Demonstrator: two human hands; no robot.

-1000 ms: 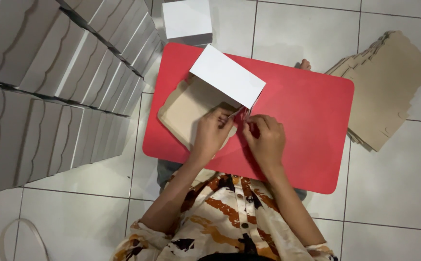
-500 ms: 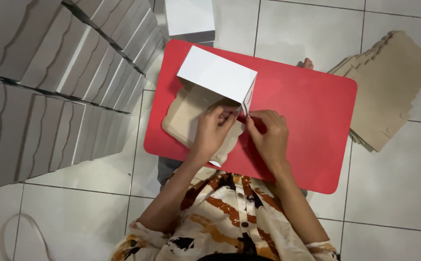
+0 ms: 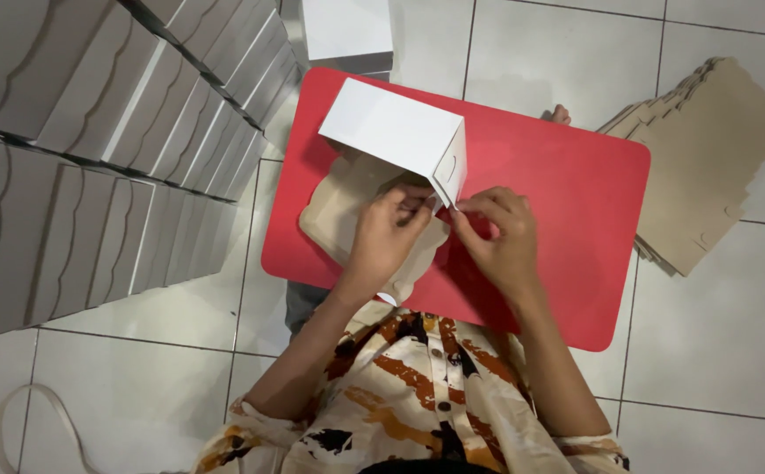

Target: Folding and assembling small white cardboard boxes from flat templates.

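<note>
Two bare hands work at the near edge of a red worktop (image 3: 567, 202), and I see them from above, over a brown, orange and white patterned shirt (image 3: 418, 395). My left hand (image 3: 389, 237) has its grip closed on the side flap of one white cardboard box (image 3: 400, 136); my right hand (image 3: 498, 237) pinches the same flap at the box's near corner, fingers closed on it. Both hands touch the box, which sits toward the worktop's left side, on top of its own brown unfolded panels.

What has changed: a second ago the white panel lay tilted low across the brown sheet. Half a second ago it had lifted, and now it stands as a raised wall with the end flap turned in beside it. I judge the box to be taking shape, with this corner being locked.

Counts, moving outward: one box in hand. One pile of flat brown box blanks (image 3: 707, 158) lies on the tiled floor (image 3: 716, 333) to the right, well apart from the hands; its sheets are too many and too closely stacked to count. To the left, two banks of folded white boxes (image 3: 110, 140) stand in rows, roughly a dozen or more edges showing. Farthest off, one further white box (image 3: 347, 31) sits just beyond the worktop's far edge. One pale cord loop (image 3: 40, 421) lies at the bottom left.
</note>
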